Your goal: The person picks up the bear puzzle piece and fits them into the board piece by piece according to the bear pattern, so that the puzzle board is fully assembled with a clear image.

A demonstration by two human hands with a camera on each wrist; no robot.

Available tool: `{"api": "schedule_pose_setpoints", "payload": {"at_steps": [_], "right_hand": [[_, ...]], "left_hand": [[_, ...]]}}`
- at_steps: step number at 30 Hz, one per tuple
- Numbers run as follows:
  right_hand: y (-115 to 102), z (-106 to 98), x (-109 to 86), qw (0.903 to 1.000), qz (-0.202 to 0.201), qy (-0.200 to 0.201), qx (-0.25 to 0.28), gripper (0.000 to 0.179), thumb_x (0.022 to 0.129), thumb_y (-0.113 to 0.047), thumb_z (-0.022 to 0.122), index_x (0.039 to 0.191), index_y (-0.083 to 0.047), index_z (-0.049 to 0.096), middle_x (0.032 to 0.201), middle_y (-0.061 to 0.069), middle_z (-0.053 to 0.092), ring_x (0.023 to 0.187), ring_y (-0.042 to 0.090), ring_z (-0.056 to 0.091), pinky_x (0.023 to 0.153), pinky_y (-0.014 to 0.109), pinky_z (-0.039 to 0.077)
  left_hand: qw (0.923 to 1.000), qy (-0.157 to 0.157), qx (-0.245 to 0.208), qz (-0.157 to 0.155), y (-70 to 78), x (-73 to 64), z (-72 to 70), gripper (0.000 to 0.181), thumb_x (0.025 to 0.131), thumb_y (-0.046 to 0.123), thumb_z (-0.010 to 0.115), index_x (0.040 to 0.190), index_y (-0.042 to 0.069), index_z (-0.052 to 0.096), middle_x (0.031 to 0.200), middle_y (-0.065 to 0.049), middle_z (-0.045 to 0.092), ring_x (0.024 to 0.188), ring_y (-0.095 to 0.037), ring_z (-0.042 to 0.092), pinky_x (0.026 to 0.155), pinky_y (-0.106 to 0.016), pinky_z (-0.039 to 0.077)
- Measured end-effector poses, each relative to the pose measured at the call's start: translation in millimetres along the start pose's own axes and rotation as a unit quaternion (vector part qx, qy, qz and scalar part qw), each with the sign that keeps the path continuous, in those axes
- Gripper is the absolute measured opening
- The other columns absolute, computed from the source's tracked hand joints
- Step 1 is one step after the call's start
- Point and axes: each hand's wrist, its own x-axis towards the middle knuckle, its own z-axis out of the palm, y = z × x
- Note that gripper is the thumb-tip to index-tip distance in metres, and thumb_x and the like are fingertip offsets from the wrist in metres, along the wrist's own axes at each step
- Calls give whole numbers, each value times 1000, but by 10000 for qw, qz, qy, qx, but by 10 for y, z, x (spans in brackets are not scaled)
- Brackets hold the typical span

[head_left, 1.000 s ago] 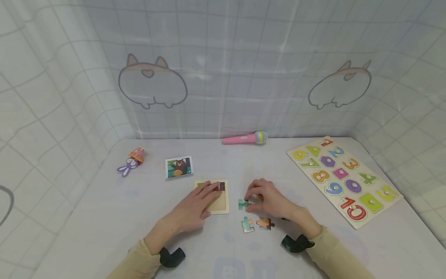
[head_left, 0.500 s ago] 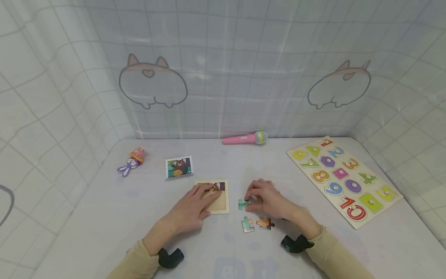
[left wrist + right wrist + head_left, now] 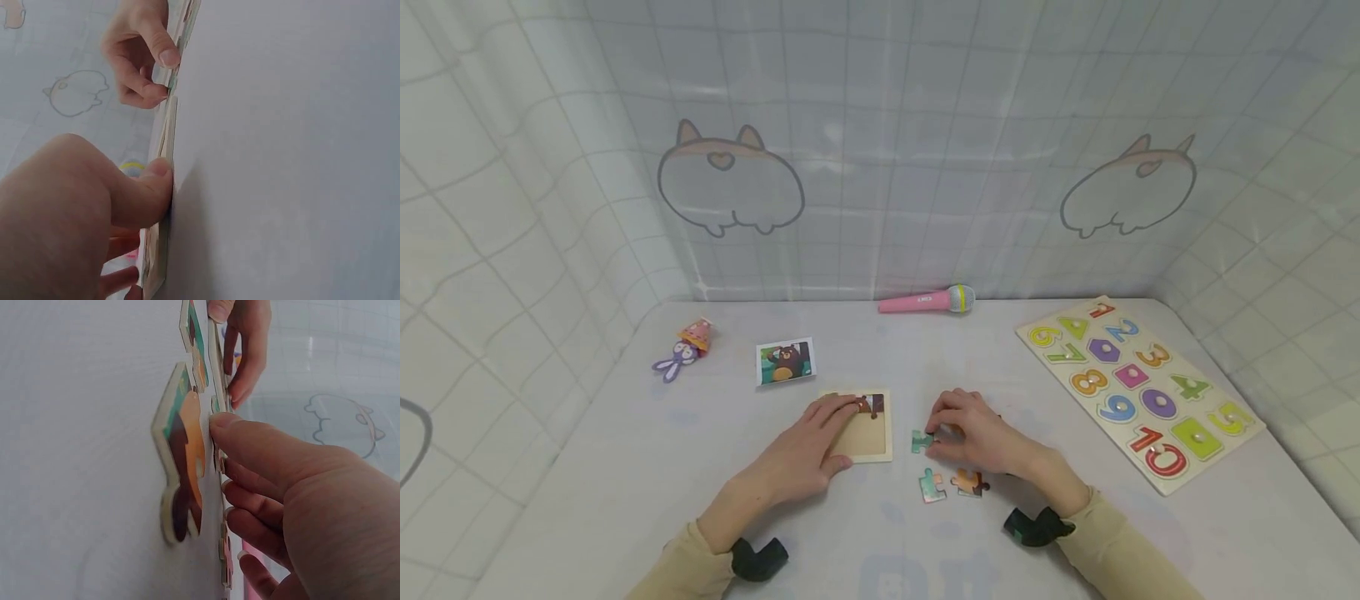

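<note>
My left hand (image 3: 797,450) lies over the left side of a small wooden puzzle tray (image 3: 868,439), fingers extended across its upper pieces and thumb at its front edge. A brown bear piece (image 3: 871,404) shows in the tray's upper right corner; the hand hides the upper left. To the right of the tray, my right hand (image 3: 979,432) pinches a green puzzle piece (image 3: 919,442) on the table between thumb and fingers. Just in front lie a pale green piece (image 3: 931,486) and an orange-brown piece (image 3: 970,483), large in the right wrist view. Other pieces are partly hidden behind the right hand.
A bear picture card (image 3: 786,362) lies behind the tray. A purple rabbit toy (image 3: 679,357) is at the far left, and a pink microphone (image 3: 917,302) by the back wall. On the right lies a number puzzle board (image 3: 1138,392).
My left hand has slid slightly left and toward the front, uncovering more of the bear piece in the tray. The right hand has stayed at the green piece.
</note>
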Motion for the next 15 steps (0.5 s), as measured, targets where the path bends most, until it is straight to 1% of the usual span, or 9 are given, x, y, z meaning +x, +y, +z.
{"api": "schedule_pose_setpoints", "payload": {"at_steps": [4, 8, 11, 15], "right_hand": [[1, 10, -2, 10000, 27, 20, -10, 12, 87, -29, 79, 94, -21, 74, 101, -8, 60, 98, 8, 50, 89, 34, 38], [11, 18, -5, 10000, 20, 42, -15, 12, 87, -30, 79, 94, -21, 73, 101, -9, 59, 95, 9, 50, 86, 32, 37], [21, 23, -5, 10000, -12, 66, 24, 13, 87, -30, 79, 94, -21, 74, 101, -9, 59, 94, 10, 50, 85, 31, 37], [35, 26, -7, 10000, -21, 73, 16, 13, 87, -30, 79, 94, -20, 74, 101, -9, 59, 96, 9, 50, 86, 31, 39]], "left_hand": [[9998, 200, 21, -31, -45, -42, -32, 75, 93, 43, 68, 152, 8, 39, 160, -4, 33, 149, -27, 29, 117, -45, 36], [9995, 202, 57, -227, -108, -115, -83, 80, 92, 56, 64, 151, 7, 42, 159, -5, 36, 148, -28, 33, 117, -46, 37], [9993, 101, 28, -370, -149, -163, -125, 80, 92, 56, 64, 151, 8, 43, 159, -6, 37, 147, -29, 35, 116, -48, 37], [9991, 1, -34, -431, -181, -190, -159, 77, 91, 52, 67, 150, 8, 45, 160, -6, 38, 146, -30, 37, 116, -50, 37]]}}
